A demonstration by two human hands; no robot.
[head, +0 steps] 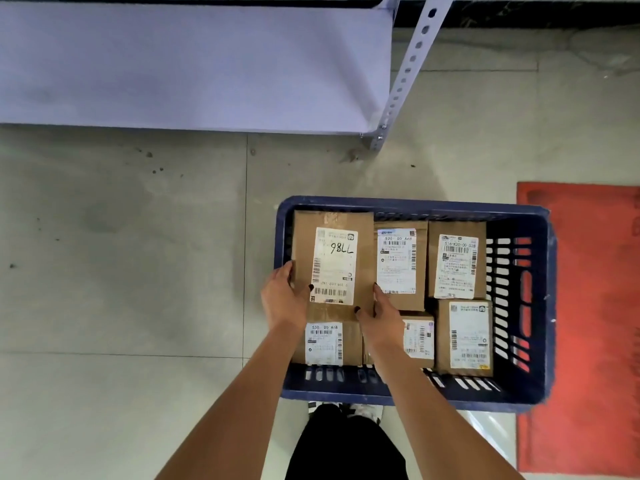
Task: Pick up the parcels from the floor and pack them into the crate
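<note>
A dark blue slotted crate (pixel 519 396) stands on the floor in front of me. Several brown cardboard parcels with white labels lie inside it. The largest parcel (pixel 363 237), marked "98LL", sits at the crate's far left. My left hand (pixel 282 297) grips its near left corner, thumb on top by the label. My right hand (pixel 382 315) holds its near right corner, thumb on the top face and fingers along the right edge. Other parcels lie beside it (pixel 398 265), at the far right (pixel 457 265), and along the near side (pixel 323 342) (pixel 469 336).
A white metal shelf (pixel 194 64) with a perforated upright (pixel 405 74) stands beyond the crate. A red mat (pixel 592 306) lies on the floor to the right, partly under the crate. Grey floor tiles spread to the left. My feet show below the crate.
</note>
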